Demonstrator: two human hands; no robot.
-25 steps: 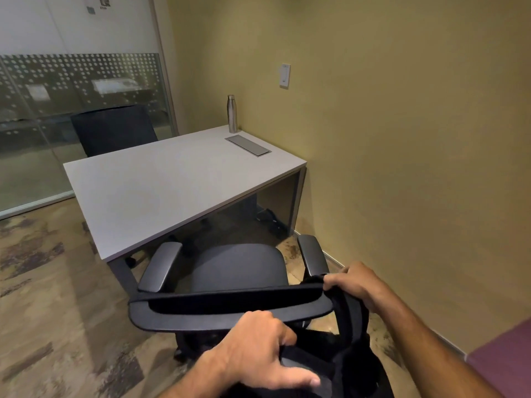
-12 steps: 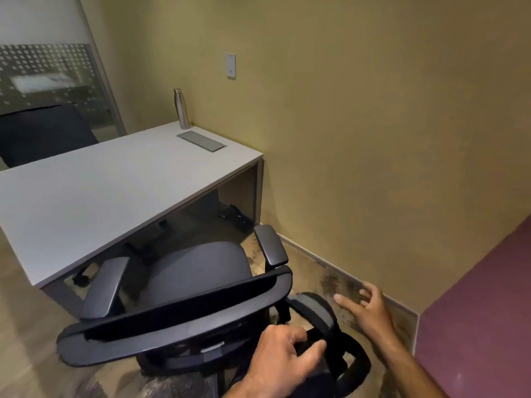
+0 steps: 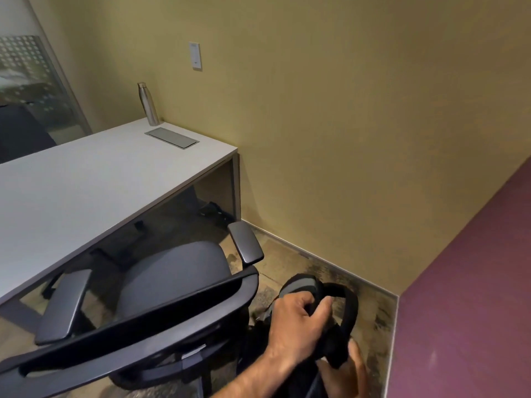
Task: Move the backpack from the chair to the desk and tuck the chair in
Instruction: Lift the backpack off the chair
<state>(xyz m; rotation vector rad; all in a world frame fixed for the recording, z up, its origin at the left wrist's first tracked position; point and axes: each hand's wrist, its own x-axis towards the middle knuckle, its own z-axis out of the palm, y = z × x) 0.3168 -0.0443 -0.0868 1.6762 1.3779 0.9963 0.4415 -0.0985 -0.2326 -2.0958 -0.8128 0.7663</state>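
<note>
Behind the chair (image 3: 161, 285), both hands (image 3: 298, 320) grip the backpack (image 3: 342, 320) straps.

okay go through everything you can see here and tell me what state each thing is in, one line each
backpack: off the seat, held by its straps behind the chair
left hand: closed on a strap
right hand: under the strap, grip unclear
chair: seat bare, not tucked in
desk: no backpack on it
bottle: upright, capped

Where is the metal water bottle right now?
The water bottle stands upright at the desk's far corner against the yellow wall, just behind the grey cable hatch.
</note>
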